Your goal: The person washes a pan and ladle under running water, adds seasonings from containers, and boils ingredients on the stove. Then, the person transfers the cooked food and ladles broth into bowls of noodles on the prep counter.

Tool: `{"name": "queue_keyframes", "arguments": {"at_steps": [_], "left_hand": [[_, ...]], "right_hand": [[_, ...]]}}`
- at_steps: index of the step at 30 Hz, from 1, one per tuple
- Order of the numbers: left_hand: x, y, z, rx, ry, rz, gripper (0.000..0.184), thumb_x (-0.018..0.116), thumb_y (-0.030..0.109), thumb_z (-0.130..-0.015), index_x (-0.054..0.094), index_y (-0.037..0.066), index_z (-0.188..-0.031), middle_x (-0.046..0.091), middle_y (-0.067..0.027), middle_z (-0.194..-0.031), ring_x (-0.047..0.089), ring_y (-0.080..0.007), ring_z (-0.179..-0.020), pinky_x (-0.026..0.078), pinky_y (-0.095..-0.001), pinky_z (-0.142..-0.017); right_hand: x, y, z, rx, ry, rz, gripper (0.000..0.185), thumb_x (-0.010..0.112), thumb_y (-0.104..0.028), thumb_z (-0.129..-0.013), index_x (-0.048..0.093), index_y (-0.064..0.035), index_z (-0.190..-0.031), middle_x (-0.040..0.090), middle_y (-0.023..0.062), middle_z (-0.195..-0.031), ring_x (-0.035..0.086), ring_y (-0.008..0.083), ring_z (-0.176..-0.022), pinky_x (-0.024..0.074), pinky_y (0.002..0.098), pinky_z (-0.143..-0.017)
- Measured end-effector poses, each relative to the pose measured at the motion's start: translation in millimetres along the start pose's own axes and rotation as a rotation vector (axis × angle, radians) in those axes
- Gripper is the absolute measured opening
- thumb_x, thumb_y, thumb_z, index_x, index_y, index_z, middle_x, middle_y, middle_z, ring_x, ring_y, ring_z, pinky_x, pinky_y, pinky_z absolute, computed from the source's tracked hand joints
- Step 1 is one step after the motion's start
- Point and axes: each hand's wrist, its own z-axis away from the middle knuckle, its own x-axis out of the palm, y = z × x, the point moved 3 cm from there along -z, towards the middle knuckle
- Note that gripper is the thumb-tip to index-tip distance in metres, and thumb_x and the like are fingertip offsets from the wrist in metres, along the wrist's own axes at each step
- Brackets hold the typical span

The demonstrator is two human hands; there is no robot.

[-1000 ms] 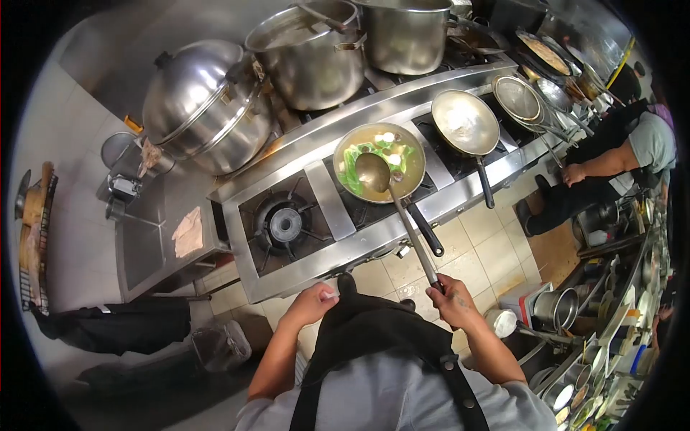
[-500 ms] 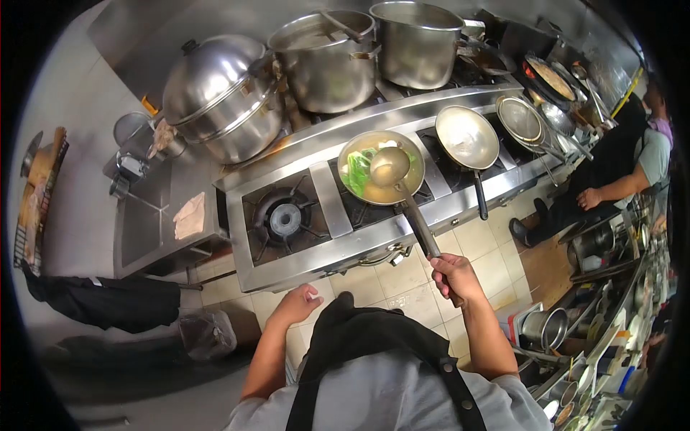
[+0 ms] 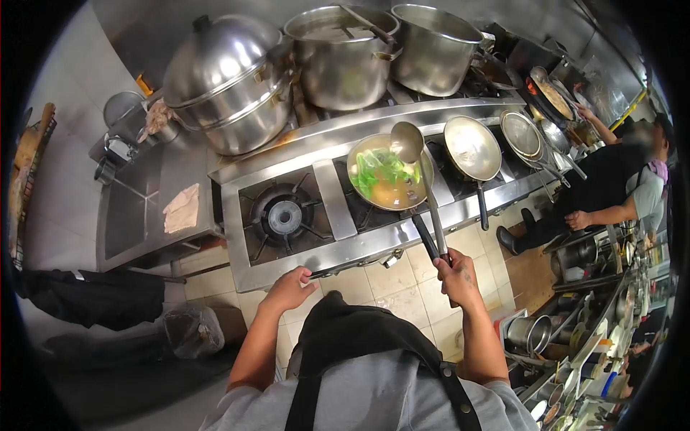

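Note:
My right hand (image 3: 458, 276) is closed round the handle of a long metal ladle (image 3: 408, 141), whose bowl is over the right rim of a pan (image 3: 353, 188). Green leaves (image 3: 377, 171) and pale pieces lie in liquid in that pan. The pan's black handle (image 3: 424, 235) points toward me, just left of the ladle's shaft. Near the stove's front edge, my left hand (image 3: 290, 289) is raised with its fingers curled; whether something small is between them cannot be made out.
A bare burner (image 3: 285, 215) is at the left of the stove. Behind stand a domed steamer (image 3: 228, 72) and two large pots (image 3: 341, 72). A second pan (image 3: 472, 147) and strainers (image 3: 522, 135) are on the right. Another person (image 3: 604, 183) stands at far right.
The ladle has moved out of the pan's middle to its right rim, and its shaft is steeper. The view has shifted. The other person now reaches toward the back right pan.

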Motion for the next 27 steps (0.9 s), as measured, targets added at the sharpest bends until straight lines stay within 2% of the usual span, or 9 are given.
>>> {"name": "queue_keyframes", "arguments": {"at_steps": [6, 12, 16, 19, 20, 21, 22, 25, 27], "left_hand": [[-9.9, -6.0, -5.0, 0.014, 0.020, 0.172, 0.039, 0.069, 0.028, -0.082, 0.057, 0.002, -0.109, 0.067, -0.0103, -0.089, 0.063, -0.0242, -0.082, 0.049, -0.0353, -0.075], [-17.5, -5.9, -10.8, 0.050, 0.044, 0.260, 0.036, 0.069, 0.023, -0.082, 0.058, 0.000, -0.108, 0.067, -0.0098, -0.087, 0.062, -0.0211, -0.074, 0.050, -0.0338, -0.072], [-15.0, -3.1, -22.3, 0.127, 0.082, 0.309, 0.033, 0.071, 0.019, -0.082, 0.059, 0.002, -0.108, 0.064, -0.0113, -0.100, 0.061, -0.0173, -0.086, 0.050, -0.0301, -0.067], [-21.2, 14.5, -27.5, 0.308, 0.304, 0.177, 0.040, 0.073, 0.022, -0.079, 0.060, 0.009, -0.115, 0.055, -0.0146, -0.124, 0.054, -0.0250, -0.111, 0.048, -0.0335, -0.083], [-23.4, 21.3, -29.9, 0.303, 0.333, 0.085, 0.046, 0.073, 0.026, -0.078, 0.059, 0.012, -0.119, 0.044, -0.0160, -0.135, 0.043, -0.0303, -0.122, 0.038, -0.0412, -0.095], [-27.0, 29.9, -31.5, 0.296, 0.360, -0.006, 0.052, 0.074, 0.030, -0.076, 0.058, 0.014, -0.123, 0.034, -0.0174, -0.145, 0.032, -0.0357, -0.133, 0.027, -0.0490, -0.107], [-30.1, 38.2, -32.6, 0.301, 0.363, -0.008, 0.052, 0.074, 0.030, -0.076, 0.058, 0.014, -0.123, 0.034, -0.0174, -0.145, 0.032, -0.0357, -0.133, 0.027, -0.0490, -0.107], [-35.0, 54.9, -38.8, 0.293, 0.325, -0.045, 0.058, 0.071, 0.035, -0.077, 0.054, 0.018, -0.130, 0.012, -0.0166, -0.155, 0.010, -0.0382, -0.142, 0.004, -0.0678, -0.106], [-43.1, 69.2, -41.1, 0.324, 0.357, -0.087, 0.057, 0.070, 0.034, -0.078, 0.054, 0.018, -0.131, 0.012, -0.0167, -0.155, 0.010, -0.0384, -0.142, 0.004, -0.0682, -0.106]], "right_hand": [[18.0, 14.0, 10.2, 0.116, -0.006, -0.051, 0.016, 0.058, -0.012, -0.090, 0.055, -0.0014, -0.078, 0.051, 0.0015, -0.057, 0.044, 0.0088, -0.037, 0.0337, 0.0245, -0.034], [18.2, 6.1, 18.2, 0.304, -0.096, -0.572, 0.013, 0.058, -0.012, -0.090, 0.057, -0.0018, -0.084, 0.052, 0.0012, -0.056, 0.044, 0.0085, -0.035, 0.0326, 0.0233, -0.032], [20.3, 6.9, 24.0, 0.150, -0.041, -0.210, 0.015, 0.062, -0.015, -0.089, 0.059, -0.0008, -0.087, 0.053, 0.0007, -0.057, 0.043, 0.0072, -0.035, 0.0309, 0.0224, -0.032], [19.0, 1.5, 26.7, -0.075, 0.114, 0.197, 0.016, 0.062, -0.014, -0.087, 0.056, 0.0018, -0.088, 0.058, 0.0125, -0.060, 0.053, 0.0253, -0.044, 0.0410, 0.0342, -0.044], [19.5, -8.9, 29.5, -0.251, 0.223, 0.446, 0.016, 0.062, -0.012, -0.086, 0.055, 0.0024, -0.087, 0.059, 0.0172, -0.063, 0.057, 0.0324, -0.050, 0.0440, 0.0386, -0.049], [19.7, -15.3, 30.9, -0.146, 0.237, 0.445, 0.016, 0.061, -0.010, -0.085, 0.054, 0.0027, -0.091, 0.058, 0.0230, -0.070, 0.058, 0.0415, -0.066, 0.0453, 0.0447, -0.061], [17.9, -11.1, 28.0, -0.150, 0.241, 0.443, 0.016, 0.061, -0.010, -0.085, 0.054, 0.0027, -0.091, 0.058, 0.0230, -0.070, 0.058, 0.0415, -0.066, 0.0453, 0.0447, -0.061], [10.2, -5.3, 22.9, -0.256, 0.220, 0.423, 0.015, 0.061, -0.011, -0.087, 0.056, 0.0020, -0.090, 0.058, 0.0165, -0.062, 0.056, 0.0316, -0.050, 0.0441, 0.0386, -0.049], [7.6, -8.6, 30.3, 0.095, 0.010, -0.114, 0.012, 0.060, -0.012, -0.089, 0.056, 0.0001, -0.087, 0.054, 0.0060, -0.058, 0.049, 0.0157, -0.040, 0.0378, 0.0289, -0.038]]}}
